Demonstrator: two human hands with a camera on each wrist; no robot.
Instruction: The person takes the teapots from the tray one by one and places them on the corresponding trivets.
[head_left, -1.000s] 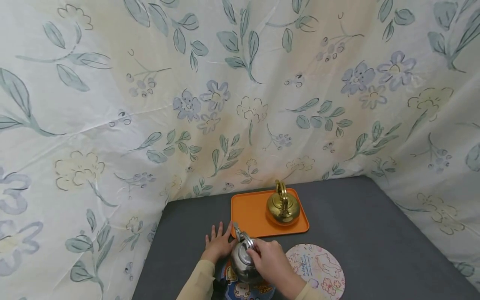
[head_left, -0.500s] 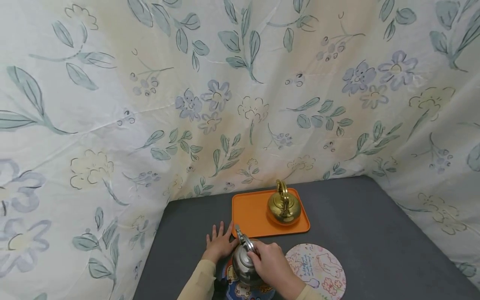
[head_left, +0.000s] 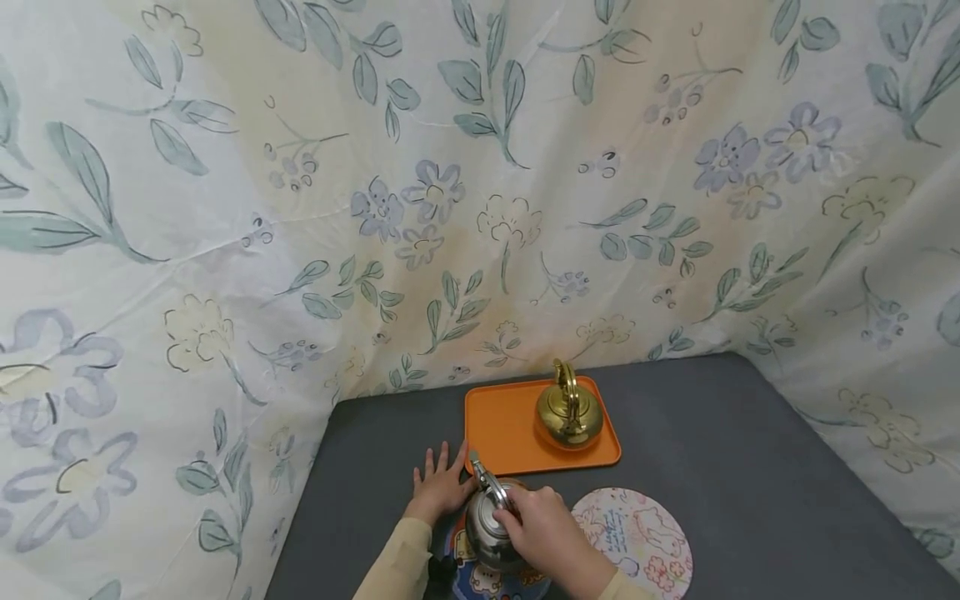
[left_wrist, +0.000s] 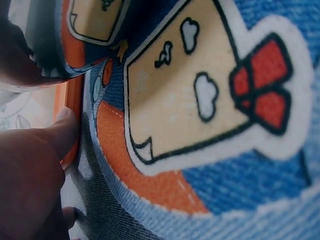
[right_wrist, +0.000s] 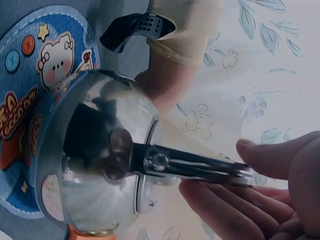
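A silver kettle (head_left: 487,537) is being held upright by its raised handle (right_wrist: 192,165), which is being clasped between the thumb and fingers of the right hand (head_left: 551,533). Beneath the kettle, support is being given by a round blue mat (head_left: 465,575), printed with a small white bear, buttons, stars and lettering; the print is being mirrored in the polished side. Just left of the kettle, the left hand (head_left: 437,492) is being kept palm down, its fingers being spread apart with nothing being grasped; by the near left corner of an orange tray (head_left: 498,417) it is being placed, though whether the tray is being touched cannot be told. On the right half of that tray a gold kettle (head_left: 570,417) is being carried, its handle being raised too. To the right of the blue mat, a pale round mat (head_left: 648,542) with pink drawings is being partly hidden by the right forearm. Cream sleeves (head_left: 393,567) are being worn, and a black strap (head_left: 441,571) is being shown at the left wrist. Everything is being borne by a dark grey table (head_left: 750,467), which is being backed by a floral cloth (head_left: 480,167).
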